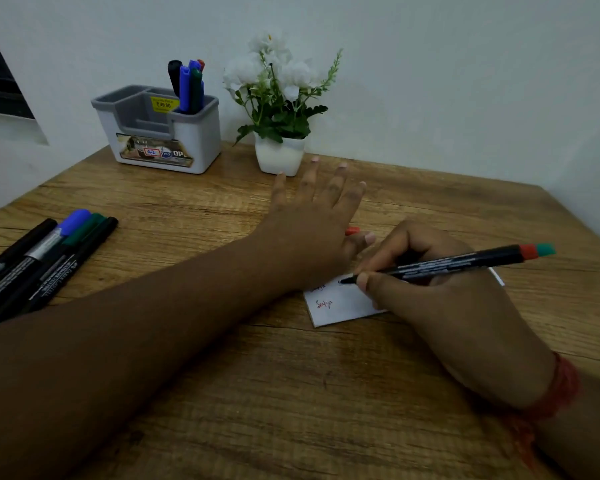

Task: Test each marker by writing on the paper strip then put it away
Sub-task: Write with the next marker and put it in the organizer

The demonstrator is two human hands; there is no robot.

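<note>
My right hand grips a black marker with its tip down on the white paper strip. Red and green caps sit stacked on the marker's back end. Red handwriting shows on the strip. My left hand lies flat, fingers spread, pressing the strip's far edge to the table. A small red cap peeks out beside its thumb. Several capped markers lie at the table's left edge. A grey-and-white holder at the back holds several more markers.
A white pot of white flowers stands at the back, just beyond my left fingertips. The wooden table meets a pale wall behind and to the right.
</note>
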